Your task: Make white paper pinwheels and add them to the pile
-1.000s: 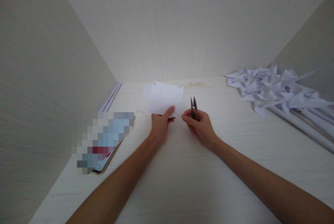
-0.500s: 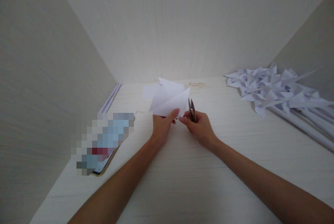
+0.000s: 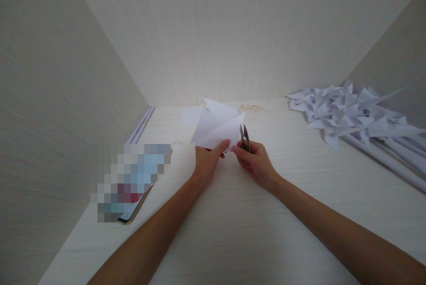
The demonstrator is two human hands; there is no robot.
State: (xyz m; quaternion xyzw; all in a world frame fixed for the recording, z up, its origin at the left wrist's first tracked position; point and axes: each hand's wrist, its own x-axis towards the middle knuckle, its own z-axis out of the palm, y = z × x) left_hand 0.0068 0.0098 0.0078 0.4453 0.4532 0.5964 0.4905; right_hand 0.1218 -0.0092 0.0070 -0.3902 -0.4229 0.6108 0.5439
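Near the middle of the white table, my left hand (image 3: 210, 161) pinches a white sheet of paper (image 3: 216, 125), thumb on top and the other fingers underneath. The sheet has slits, so its corners form separate flaps. My right hand (image 3: 254, 158) holds small thread snips (image 3: 245, 138) in its palm, blades pointing away from me and apart. Its thumb and index finger touch the lower right edge of the paper. Part of the snips' body is hidden by the fingers.
A pile of white paper pinwheels (image 3: 353, 114) on paper sticks lies at the right. Another flat paper sheet (image 3: 189, 116) is behind the held one. On the left are a phone (image 3: 133, 209), partly pixelated, and rolled paper sticks (image 3: 141, 124). Walls enclose the table (image 3: 213, 232) behind and at both sides.
The paper has shifted very slightly to the right. My right thumb and index finger have closed in on its lower right edge; the snips stay in my palm.
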